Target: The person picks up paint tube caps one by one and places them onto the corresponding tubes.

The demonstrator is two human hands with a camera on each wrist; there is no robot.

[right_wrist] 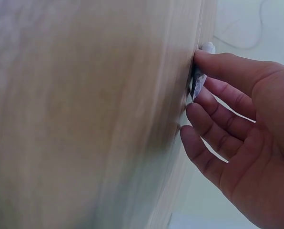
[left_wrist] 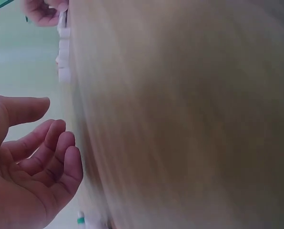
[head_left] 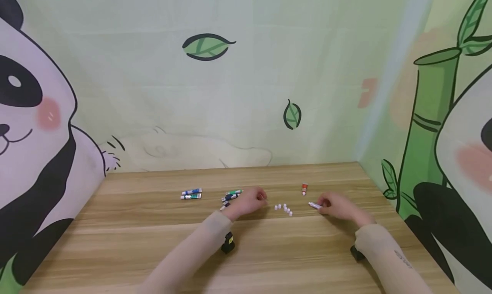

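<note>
My right hand [head_left: 340, 206] pinches a small white paint tube [head_left: 314, 205] between thumb and fingers, low over the table. In the right wrist view the crimped silvery end of that tube shows by the fingertips [right_wrist: 197, 56]. My left hand [head_left: 250, 201] holds nothing; its fingers are loosely bent, with the thumb apart from them in the left wrist view. Several small white caps [head_left: 285, 206] lie between the two hands. Beside the left hand are a green paint tube [head_left: 234, 192] and a dark blue one [head_left: 229, 197], partly hidden by it.
A red paint tube [head_left: 305, 188] lies beyond the right hand. Farther left, a blue tube [head_left: 191, 192] and a green-banded tube [head_left: 191, 196] lie side by side on the wooden table [head_left: 127, 230]. A printed cloth backdrop [head_left: 246, 80] stands behind the table.
</note>
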